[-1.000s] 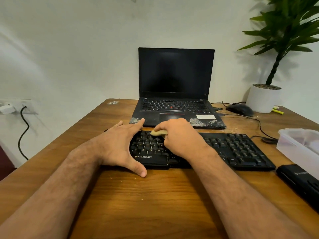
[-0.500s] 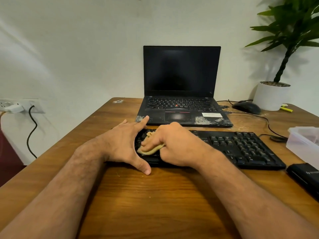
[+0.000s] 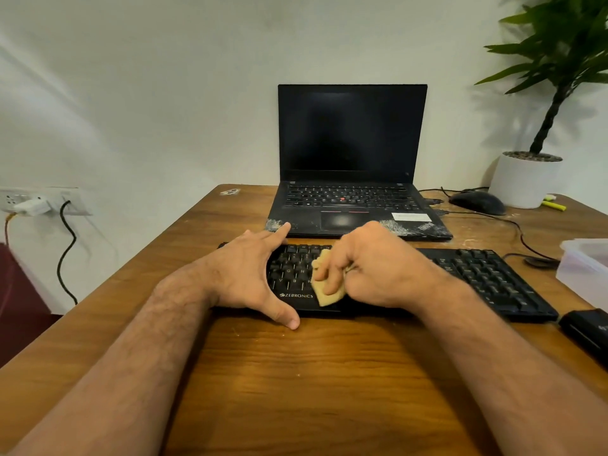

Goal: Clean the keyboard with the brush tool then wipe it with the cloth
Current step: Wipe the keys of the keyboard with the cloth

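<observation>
Your right hand (image 3: 371, 268) bunches the cloth (image 3: 324, 292) on the keyboard (image 3: 477, 278), whose unwiped length runs rightward; your spread left hand (image 3: 250, 274) braces its left end.

Laptop (image 3: 352, 205) crowds keyboard's (image 3: 487, 281) far edge.

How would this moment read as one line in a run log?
step: wiping | right hand: presses cloth on keyboard | left hand: braces keyboard's left end, fingers spread
</observation>
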`<move>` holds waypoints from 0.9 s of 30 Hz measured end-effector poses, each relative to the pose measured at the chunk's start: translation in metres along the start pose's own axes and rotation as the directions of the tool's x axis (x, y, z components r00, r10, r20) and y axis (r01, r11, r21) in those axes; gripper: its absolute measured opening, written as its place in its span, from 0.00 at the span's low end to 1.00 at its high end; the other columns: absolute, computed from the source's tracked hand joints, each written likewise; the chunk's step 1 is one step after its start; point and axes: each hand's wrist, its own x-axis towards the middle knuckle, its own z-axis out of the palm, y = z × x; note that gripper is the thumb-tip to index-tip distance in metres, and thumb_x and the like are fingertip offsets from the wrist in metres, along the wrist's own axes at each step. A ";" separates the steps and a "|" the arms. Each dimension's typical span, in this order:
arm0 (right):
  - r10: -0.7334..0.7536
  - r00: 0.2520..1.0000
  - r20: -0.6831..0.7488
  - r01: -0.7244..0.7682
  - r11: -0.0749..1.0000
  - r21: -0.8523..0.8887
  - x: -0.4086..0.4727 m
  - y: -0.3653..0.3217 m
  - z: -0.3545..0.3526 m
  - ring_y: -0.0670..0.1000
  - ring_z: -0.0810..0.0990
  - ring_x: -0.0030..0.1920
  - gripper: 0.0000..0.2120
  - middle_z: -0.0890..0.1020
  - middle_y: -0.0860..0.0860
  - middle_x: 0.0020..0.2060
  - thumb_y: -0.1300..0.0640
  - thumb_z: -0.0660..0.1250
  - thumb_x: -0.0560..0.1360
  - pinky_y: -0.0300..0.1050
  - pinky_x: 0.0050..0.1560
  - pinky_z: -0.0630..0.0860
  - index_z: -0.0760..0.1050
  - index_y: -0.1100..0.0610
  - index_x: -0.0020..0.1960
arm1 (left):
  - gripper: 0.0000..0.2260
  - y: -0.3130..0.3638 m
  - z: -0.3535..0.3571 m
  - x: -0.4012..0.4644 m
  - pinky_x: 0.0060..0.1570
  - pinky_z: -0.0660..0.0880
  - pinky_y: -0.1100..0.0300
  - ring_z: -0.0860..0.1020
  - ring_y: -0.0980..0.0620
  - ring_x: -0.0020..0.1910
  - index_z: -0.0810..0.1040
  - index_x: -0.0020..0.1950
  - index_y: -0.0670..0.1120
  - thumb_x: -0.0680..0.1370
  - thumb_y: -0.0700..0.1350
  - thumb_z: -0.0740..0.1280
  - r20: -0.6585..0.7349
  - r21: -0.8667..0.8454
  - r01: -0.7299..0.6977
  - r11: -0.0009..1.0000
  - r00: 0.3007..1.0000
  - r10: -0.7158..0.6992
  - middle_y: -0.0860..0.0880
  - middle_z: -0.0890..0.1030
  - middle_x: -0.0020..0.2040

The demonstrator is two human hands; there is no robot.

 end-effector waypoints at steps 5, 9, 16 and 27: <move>-0.078 0.992 -0.094 0.065 0.989 -0.134 0.009 -0.008 0.015 0.44 0.77 0.65 0.24 0.82 0.45 0.63 0.67 0.62 0.71 0.41 0.73 0.67 0.84 0.48 0.60 | 0.77 -0.003 -0.001 0.002 0.79 0.54 0.45 0.51 0.46 0.81 0.37 0.82 0.56 0.41 0.83 0.69 -0.002 0.023 0.007 1.000 1.000 -0.007 0.56 0.54 0.82; -0.058 0.994 0.089 0.076 0.974 -0.212 0.021 -0.010 0.026 0.49 0.74 0.69 0.25 0.78 0.45 0.69 0.61 0.63 0.77 0.48 0.73 0.69 0.75 0.44 0.71 | 0.79 -0.004 -0.001 0.003 0.78 0.57 0.46 0.53 0.49 0.81 0.36 0.82 0.55 0.41 0.83 0.68 -0.003 0.018 -0.005 1.000 1.000 0.005 0.55 0.54 0.82; 0.071 0.997 -0.038 -0.080 0.937 -0.339 0.048 -0.013 0.025 0.55 0.78 0.60 0.24 0.82 0.52 0.58 0.63 0.63 0.76 0.49 0.59 0.77 0.77 0.43 0.68 | 0.79 -0.002 -0.002 0.002 0.79 0.56 0.48 0.52 0.50 0.80 0.35 0.82 0.53 0.42 0.80 0.71 -0.013 0.003 -0.007 1.000 1.000 0.007 0.55 0.54 0.82; 0.231 0.960 -0.159 -0.270 0.916 -0.296 0.040 0.009 0.012 0.56 0.80 0.58 0.25 0.82 0.54 0.59 0.65 0.63 0.76 0.51 0.60 0.78 0.79 0.45 0.67 | 0.78 -0.001 -0.001 0.003 0.78 0.57 0.48 0.55 0.53 0.79 0.36 0.82 0.51 0.44 0.79 0.73 -0.004 -0.037 0.011 0.999 1.000 -0.011 0.56 0.56 0.81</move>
